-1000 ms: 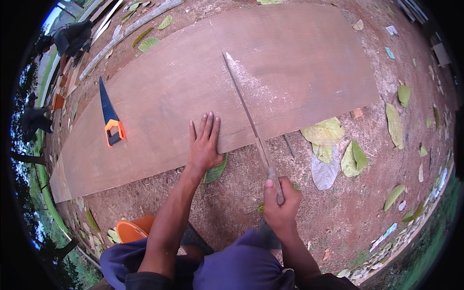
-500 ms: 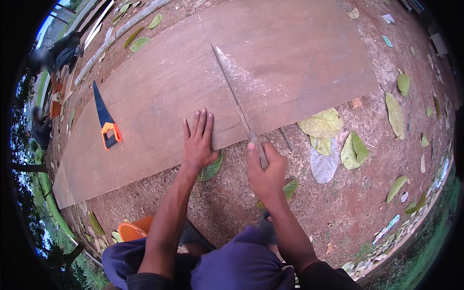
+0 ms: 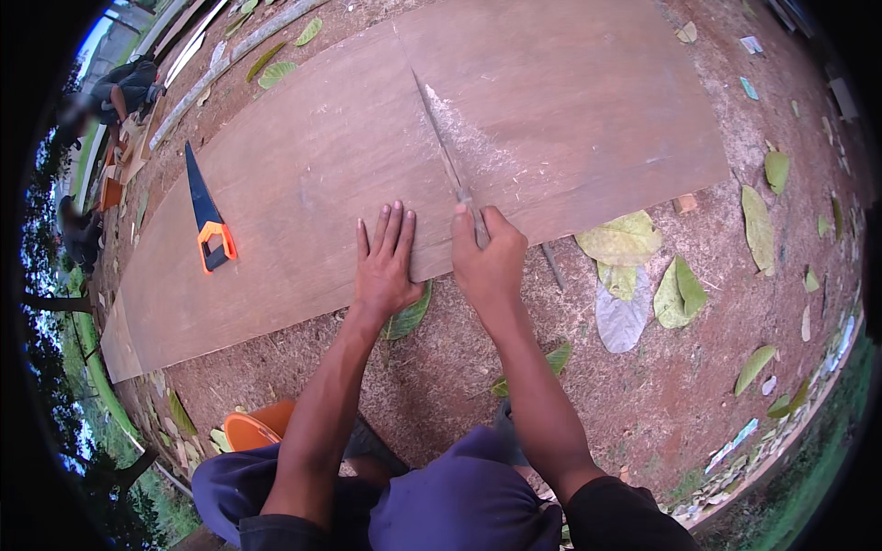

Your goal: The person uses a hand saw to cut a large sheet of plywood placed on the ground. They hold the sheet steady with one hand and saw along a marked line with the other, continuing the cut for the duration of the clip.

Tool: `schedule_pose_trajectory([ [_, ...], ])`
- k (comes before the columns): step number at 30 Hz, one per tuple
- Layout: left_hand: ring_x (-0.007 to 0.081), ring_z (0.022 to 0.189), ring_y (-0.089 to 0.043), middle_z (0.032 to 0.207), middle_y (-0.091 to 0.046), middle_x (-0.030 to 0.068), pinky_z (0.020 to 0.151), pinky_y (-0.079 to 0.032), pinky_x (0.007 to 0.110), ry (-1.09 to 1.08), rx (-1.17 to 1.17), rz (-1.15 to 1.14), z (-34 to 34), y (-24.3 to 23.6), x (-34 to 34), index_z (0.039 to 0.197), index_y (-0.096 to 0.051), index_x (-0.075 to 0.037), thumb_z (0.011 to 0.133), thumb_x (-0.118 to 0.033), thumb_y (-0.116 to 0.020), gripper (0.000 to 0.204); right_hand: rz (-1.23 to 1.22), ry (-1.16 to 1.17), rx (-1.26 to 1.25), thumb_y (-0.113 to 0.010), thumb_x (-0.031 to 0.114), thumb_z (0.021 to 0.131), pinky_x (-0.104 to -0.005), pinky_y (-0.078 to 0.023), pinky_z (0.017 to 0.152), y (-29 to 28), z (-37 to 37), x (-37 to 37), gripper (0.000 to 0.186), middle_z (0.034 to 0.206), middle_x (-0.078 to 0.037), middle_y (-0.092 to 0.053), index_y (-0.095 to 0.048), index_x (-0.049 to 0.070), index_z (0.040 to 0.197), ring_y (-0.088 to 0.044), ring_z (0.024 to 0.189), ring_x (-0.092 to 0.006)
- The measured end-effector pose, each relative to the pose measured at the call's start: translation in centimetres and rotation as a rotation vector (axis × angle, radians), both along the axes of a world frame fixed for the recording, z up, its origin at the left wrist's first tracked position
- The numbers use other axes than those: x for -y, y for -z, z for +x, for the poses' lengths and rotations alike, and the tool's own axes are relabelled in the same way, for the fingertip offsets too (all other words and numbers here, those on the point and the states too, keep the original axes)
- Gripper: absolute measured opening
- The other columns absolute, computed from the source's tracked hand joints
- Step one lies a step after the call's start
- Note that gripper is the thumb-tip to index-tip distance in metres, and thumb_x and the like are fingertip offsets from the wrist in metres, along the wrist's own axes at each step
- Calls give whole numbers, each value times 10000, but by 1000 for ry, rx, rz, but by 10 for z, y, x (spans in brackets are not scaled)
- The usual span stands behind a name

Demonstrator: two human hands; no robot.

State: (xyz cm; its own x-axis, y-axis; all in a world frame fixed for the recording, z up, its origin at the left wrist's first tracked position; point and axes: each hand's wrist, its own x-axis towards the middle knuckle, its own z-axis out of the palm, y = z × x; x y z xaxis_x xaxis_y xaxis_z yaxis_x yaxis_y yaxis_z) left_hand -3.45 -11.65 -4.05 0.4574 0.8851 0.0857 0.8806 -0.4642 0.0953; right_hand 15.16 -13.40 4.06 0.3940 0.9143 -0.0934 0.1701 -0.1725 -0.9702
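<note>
A large brown plywood sheet (image 3: 303,174) lies on the ground in front of me. My right hand (image 3: 489,255) is closed round the worn handle of a saw (image 3: 447,162), whose narrow blade shows edge-on and points away from me across the sheet. Pale sawdust (image 3: 469,138) is scattered to the right of the blade. Pressed flat on the sheet near its front edge, my left hand (image 3: 386,262) has its fingers stretched out. Farther left, a second handsaw (image 3: 209,216) with a dark blade and an orange-and-black handle rests on the plywood.
An orange bucket (image 3: 253,429) stands by my left leg. Large leaves (image 3: 620,241) lie on the soil along the sheet's front edge, beside a small wood block (image 3: 685,203). A long pole (image 3: 230,69) lies beyond the sheet. Two people (image 3: 124,90) are at the far left.
My right hand has pushed forward with the saw, away from me and over the sheet's front edge. The left hand stays flat in place. The whole view has shifted slightly.
</note>
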Motion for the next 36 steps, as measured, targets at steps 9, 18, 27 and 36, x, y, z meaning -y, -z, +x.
schedule_pose_trajectory([
  [9, 305, 1572, -206, 1675, -263, 163, 1255, -85, 626, -18, -14, -9, -1, 2, -4, 1604, -297, -64, 648, -265, -743, 1074, -15, -53, -73, -653, 191, 986, -294, -401, 511, -30, 30, 151, 242, 597, -49, -553, -612, 5, 836, -514, 572, -67],
  [18, 305, 1573, -198, 1676, -260, 161, 1260, -79, 622, -30, -30, -54, -8, -1, 6, 1604, -294, -65, 642, -265, -749, 1083, -44, -56, -96, -630, 233, 1014, -294, -377, 524, -1, 6, 57, 297, 594, -5, -535, -604, -10, 845, -482, 583, -60],
  [27, 305, 1574, -199, 1677, -259, 159, 1261, -67, 619, -17, -26, -29, 2, 2, 0, 1607, -289, -65, 676, -264, -727, 1048, 96, -19, 84, -637, 204, 1005, -281, -348, 485, 15, 2, 10, 300, 592, -2, -540, -575, 12, 783, -456, 558, -34],
  [36, 312, 1573, -198, 1676, -258, 165, 1256, -72, 624, -20, -15, -9, -4, -3, -4, 1606, -287, -58, 668, -245, -725, 1052, 57, -42, -91, -656, 185, 986, -281, -407, 483, -13, 28, 141, 227, 592, -39, -569, -631, -7, 870, -538, 538, -64],
])
